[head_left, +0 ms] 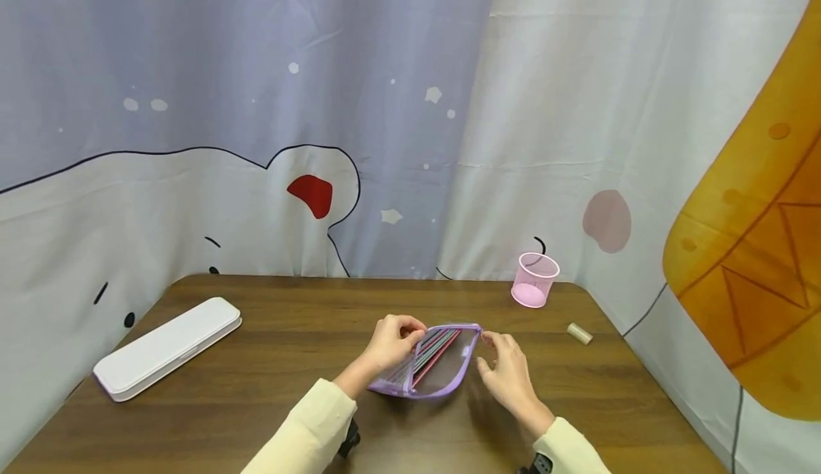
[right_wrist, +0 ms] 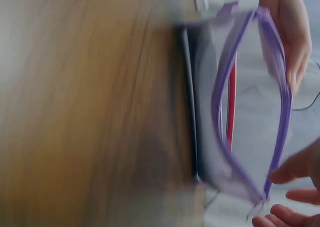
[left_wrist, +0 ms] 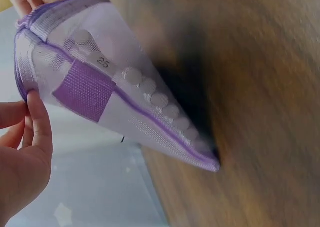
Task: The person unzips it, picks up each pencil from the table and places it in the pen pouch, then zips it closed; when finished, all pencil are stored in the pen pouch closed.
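Note:
A purple-edged mesh zip pouch (head_left: 410,381) is held just above the wooden table with its mouth gaping. Long thin sticks (head_left: 436,353), red and grey-green and resembling pencils, lie inside it; in the left wrist view several round ends (left_wrist: 160,99) show through the mesh. My left hand (head_left: 393,342) pinches the pouch's rim on one side between thumb and fingers. At the corner by the zip end, my right hand (head_left: 507,375) touches the rim with a fingertip, its thumb apart and its other fingers loosely bent.
On the table's left lies a long white case (head_left: 169,346). A pink mesh cup (head_left: 534,281) stands at the back right, with a small cream cylinder (head_left: 580,333) lying in front of it. Behind the wooden table (head_left: 269,367) hangs a printed curtain (head_left: 398,103).

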A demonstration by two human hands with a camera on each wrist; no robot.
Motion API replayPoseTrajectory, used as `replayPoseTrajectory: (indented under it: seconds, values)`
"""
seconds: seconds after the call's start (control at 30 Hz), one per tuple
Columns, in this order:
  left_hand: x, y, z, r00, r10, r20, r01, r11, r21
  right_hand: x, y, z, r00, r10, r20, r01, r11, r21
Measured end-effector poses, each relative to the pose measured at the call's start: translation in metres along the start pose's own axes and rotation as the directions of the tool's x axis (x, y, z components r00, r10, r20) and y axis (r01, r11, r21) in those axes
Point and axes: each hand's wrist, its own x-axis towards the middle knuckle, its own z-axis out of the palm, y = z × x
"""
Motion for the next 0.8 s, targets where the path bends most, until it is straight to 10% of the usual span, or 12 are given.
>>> replayPoseTrajectory:
  seconds: [0.27, 0.57, 0.8]
  values:
    - [0.0, -0.002, -0.011, 0.994, 0.066, 0.087, -0.069, 0.997, 0.037, 0.0, 0.03, -0.005, 0.973, -0.206, 0.101, 0.207, 0.978, 0.003]
    - [-0.005, -0.001, -0.015, 0.982, 0.093, 0.165, -0.106, 0.991, 0.078, -0.001, 0.03, 0.004, 0.955, -0.296, 0.026, 0.291, 0.95, 0.109]
    - [-0.018, -0.003, -0.031, 0.928, 0.108, 0.357, -0.17, 0.974, 0.147, -0.001, 0.025, 0.004, 0.961, -0.278, -0.017, 0.278, 0.954, 0.114]
